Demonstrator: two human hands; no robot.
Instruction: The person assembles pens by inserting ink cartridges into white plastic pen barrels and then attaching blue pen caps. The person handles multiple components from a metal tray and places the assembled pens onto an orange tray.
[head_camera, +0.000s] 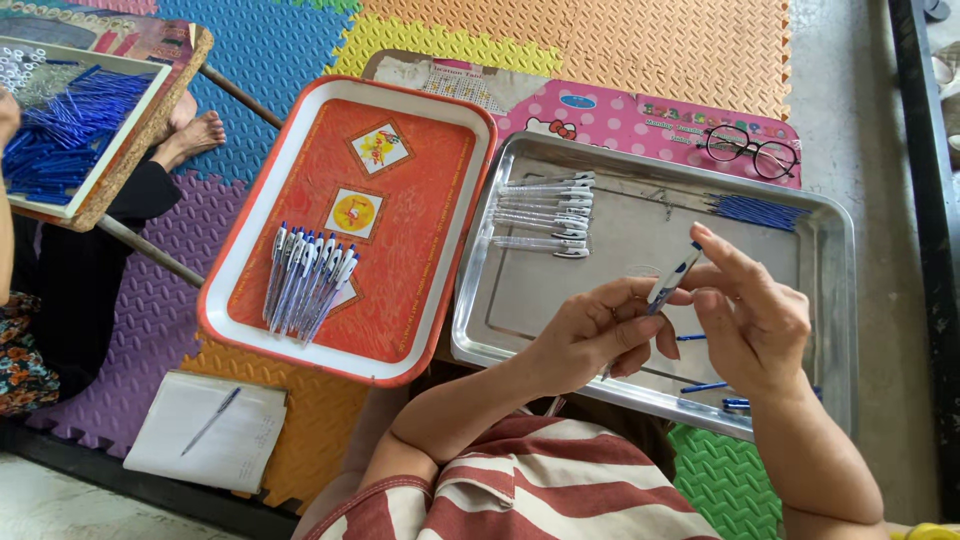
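Here, both hands meet above the metal tray, gripping one pen between them. The left hand pinches the pen's lower barrel with thumb and fingers closed on it; the right hand clamps its fingertips on the upper end, which points toward 1 o'clock. On the tray, at 10 o'clock from the hands, lies a row of clear pen barrels; at 1 o'clock, a bundle of blue refills. A few loose blue refills lie at 5 o'clock, under the right hand. Left of the metal tray sits an orange tray carrying finished pens side by side. Eyeglasses rest on the pink board at 12 o'clock. A notepad with a pen lies at 8 o'clock on the foam floor mat. Another person's foot shows far left.
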